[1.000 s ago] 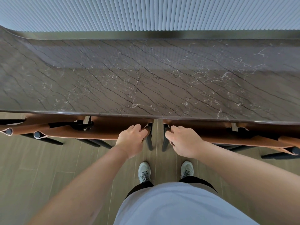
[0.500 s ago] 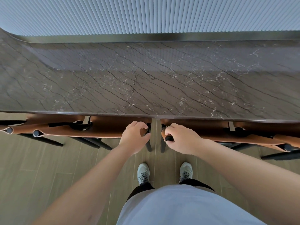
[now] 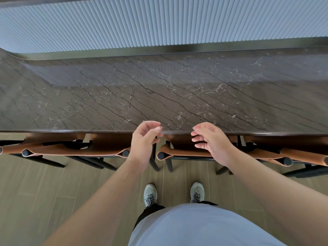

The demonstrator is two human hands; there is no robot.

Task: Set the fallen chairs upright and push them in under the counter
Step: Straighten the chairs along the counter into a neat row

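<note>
Brown leather chairs with black frames stand upright in a row, tucked under the dark marble counter [image 3: 159, 96]. The chair left of centre [image 3: 79, 150] and the chair right of centre [image 3: 182, 151] show only their backrests and rear legs. My left hand [image 3: 143, 141] hovers above the left chair's backrest end, fingers loosely curled and holding nothing. My right hand [image 3: 211, 141] hovers over the right chair's backrest, fingers relaxed, also empty. Neither hand touches a chair.
Further chairs sit under the counter at far left [image 3: 10, 150] and far right [image 3: 305, 157]. A ribbed pale wall [image 3: 159, 22] rises behind the counter. My grey shoes [image 3: 174, 193] stand on the wood-look floor close behind the chairs.
Both hands have let go of the chair backrests and lifted up and apart, fingers loosened. The chairs stay under the counter.
</note>
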